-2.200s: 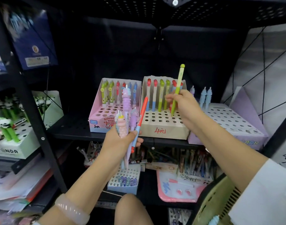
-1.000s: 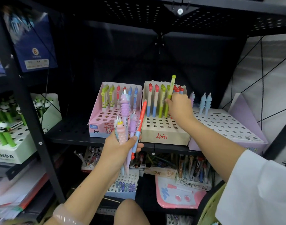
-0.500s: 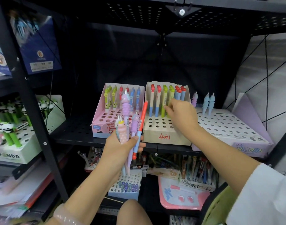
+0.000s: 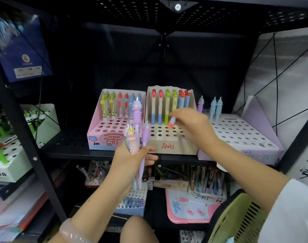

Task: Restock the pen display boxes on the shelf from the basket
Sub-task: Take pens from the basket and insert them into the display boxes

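Nearest me, at the lower right, the rim of the green basket [image 4: 237,214] shows just under my right sleeve. Above and left of it my left hand [image 4: 132,158] is clenched around a bundle of unicorn pens [image 4: 135,137], their soft heads standing up past my fingers and the barrels hanging below my palm. Further out, my right hand [image 4: 193,127] pinches a blurred orange-and-blue pen [image 4: 172,122] at my fingertips, its orange end pointing down, just over the open holes of the beige box marked 4 [image 4: 167,146]. Beyond my fingertips a back row of matching pens already stands in that box; left of them sits the pink eraser box [image 4: 104,135], and right of my knuckles the purple unicorn box [image 4: 254,148] — nearly bare, only three pens at its far edge. My worry is the tip — if it misses a hole it could skid off the card top, or my knuckles could knock the standing row askew. The bundle is also loosely fanned; with my attention on the right hand, my grip could slacken and a pen slide out downward.
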The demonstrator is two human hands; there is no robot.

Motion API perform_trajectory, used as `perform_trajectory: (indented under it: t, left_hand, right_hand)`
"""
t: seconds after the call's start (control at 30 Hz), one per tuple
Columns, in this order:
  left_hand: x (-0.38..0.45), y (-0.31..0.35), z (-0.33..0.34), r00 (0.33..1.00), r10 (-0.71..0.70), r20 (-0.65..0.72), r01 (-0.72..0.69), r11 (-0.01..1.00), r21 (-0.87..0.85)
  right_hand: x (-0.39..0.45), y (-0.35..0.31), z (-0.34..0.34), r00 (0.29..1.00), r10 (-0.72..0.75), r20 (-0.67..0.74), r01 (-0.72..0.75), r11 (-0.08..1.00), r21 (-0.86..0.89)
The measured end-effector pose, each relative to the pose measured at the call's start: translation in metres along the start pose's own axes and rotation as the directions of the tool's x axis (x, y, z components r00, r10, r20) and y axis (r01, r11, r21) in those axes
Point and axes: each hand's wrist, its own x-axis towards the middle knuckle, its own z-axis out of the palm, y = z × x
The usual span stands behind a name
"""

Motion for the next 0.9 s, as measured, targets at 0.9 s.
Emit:
perform_trajectory:
  t: [0.9]
  left_hand:
    - [-0.003,0.000,0.003,1.000,0.009,-0.012,-0.008,0.997,0.074]
  right_hand:
    - [0.021,0.041,0.012,0.711,0.698,0.080,-0.701,0.713,0.008]
